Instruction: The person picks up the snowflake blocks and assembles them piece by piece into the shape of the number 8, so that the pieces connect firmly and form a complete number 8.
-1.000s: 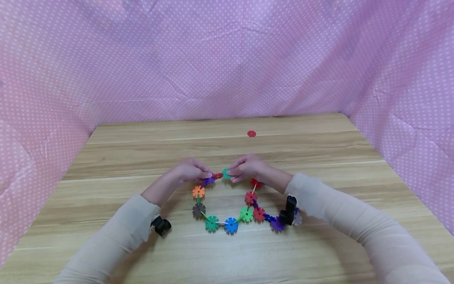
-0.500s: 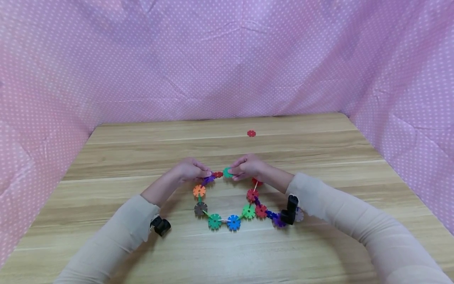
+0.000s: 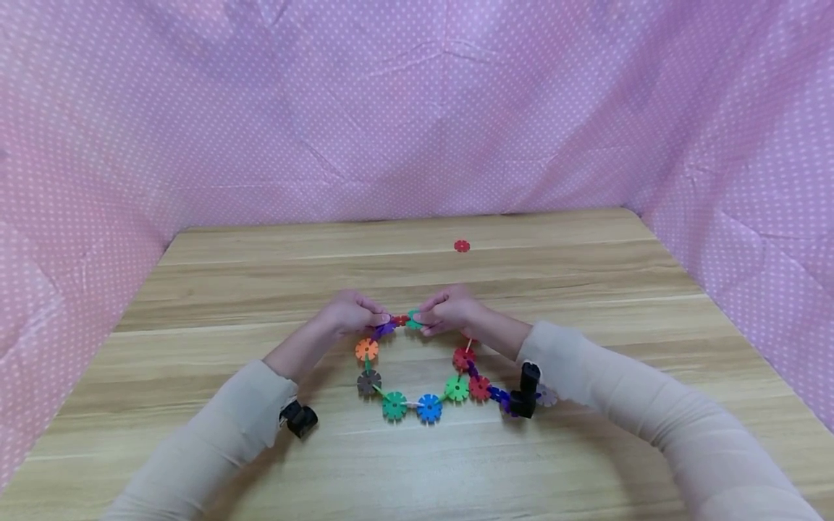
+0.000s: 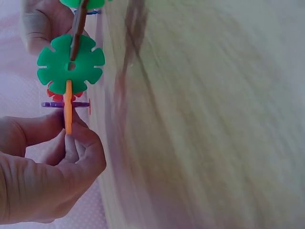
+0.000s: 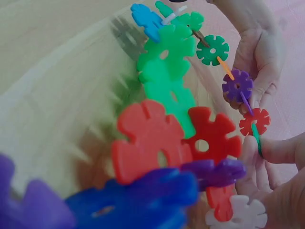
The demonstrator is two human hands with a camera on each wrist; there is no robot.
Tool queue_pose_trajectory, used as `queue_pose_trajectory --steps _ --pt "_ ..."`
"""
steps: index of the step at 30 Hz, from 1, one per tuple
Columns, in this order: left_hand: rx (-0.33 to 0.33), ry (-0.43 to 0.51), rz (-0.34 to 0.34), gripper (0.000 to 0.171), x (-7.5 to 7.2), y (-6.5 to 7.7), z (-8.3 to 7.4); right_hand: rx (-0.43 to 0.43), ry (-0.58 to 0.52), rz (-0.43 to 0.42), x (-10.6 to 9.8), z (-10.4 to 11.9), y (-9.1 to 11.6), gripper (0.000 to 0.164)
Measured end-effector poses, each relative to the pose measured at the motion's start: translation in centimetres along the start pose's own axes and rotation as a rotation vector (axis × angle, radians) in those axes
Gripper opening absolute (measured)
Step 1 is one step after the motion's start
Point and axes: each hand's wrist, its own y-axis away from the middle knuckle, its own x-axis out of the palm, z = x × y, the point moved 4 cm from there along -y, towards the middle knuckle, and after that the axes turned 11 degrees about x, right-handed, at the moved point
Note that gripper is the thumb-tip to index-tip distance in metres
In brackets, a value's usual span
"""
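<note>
Slotted plastic snowflake discs of many colours are joined into a chain, curving below both hands in the head view. My left hand [image 3: 355, 312] pinches a purple disc [image 5: 246, 103] near one end, beside the red disc [image 3: 400, 320]. With thumb and fingers, my right hand [image 3: 449, 310] pinches a green disc [image 3: 413, 318]. In the right wrist view that green disc stands edge-on against the red disc, its edge at a slot; how deep it sits I cannot tell. An orange disc [image 4: 68, 107] and another green disc [image 4: 71, 64] show up close in the left wrist view.
A loose red disc [image 3: 462, 246] lies farther back on the wooden table [image 3: 260, 275]. The chain's tail, with a blue disc [image 3: 499, 394] and a pale disc [image 3: 547, 395], runs under the right wrist camera [image 3: 526, 391]. A pink dotted cloth [image 3: 417, 108] hangs around the table.
The green disc in my right hand has shifted slightly left, closing the gap to the red disc. The lower chain rose a little and shifted right earlier, then stayed.
</note>
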Motion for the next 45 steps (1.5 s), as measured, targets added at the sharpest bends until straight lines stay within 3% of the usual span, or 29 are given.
queue_pose_trajectory --steps 4,8,13,17,21,25,37,42,45 --pt "0.028 -0.013 0.011 0.024 -0.1 0.1 0.3 -0.016 -0.019 0.016 -0.1 -0.2 -0.2 0.028" --pt "0.07 0.008 0.072 0.025 -0.3 0.4 0.4 -0.036 -0.03 0.074 -0.2 -0.2 -0.3 0.031" --pt "0.055 0.069 0.145 0.027 -0.5 0.9 0.8 -0.014 -0.015 0.145 -0.2 -0.3 -0.3 0.035" --pt "0.088 -0.064 0.131 0.027 -0.9 0.9 0.6 -0.012 -0.023 0.167 -0.1 -0.2 -0.3 0.034" --pt "0.128 -0.209 0.076 0.027 -0.9 0.3 -0.1 -0.03 -0.064 0.191 0.0 -0.3 -0.5 0.034" --pt "0.138 -0.252 0.067 0.029 -0.4 -0.2 -0.7 -0.06 -0.081 0.22 0.1 -0.3 -0.7 0.034" --pt "0.132 -0.172 0.102 0.023 0.3 -0.6 -1.1 -0.067 -0.046 0.226 0.6 -0.2 -0.7 0.031" --pt "0.115 -0.126 0.115 0.023 0.3 -0.5 -1.0 -0.083 0.079 0.225 0.1 0.7 -0.9 0.033" --pt "0.109 -0.113 0.119 0.023 0.4 -0.5 -0.9 -0.119 0.196 0.208 -1.3 2.1 -0.9 0.036"
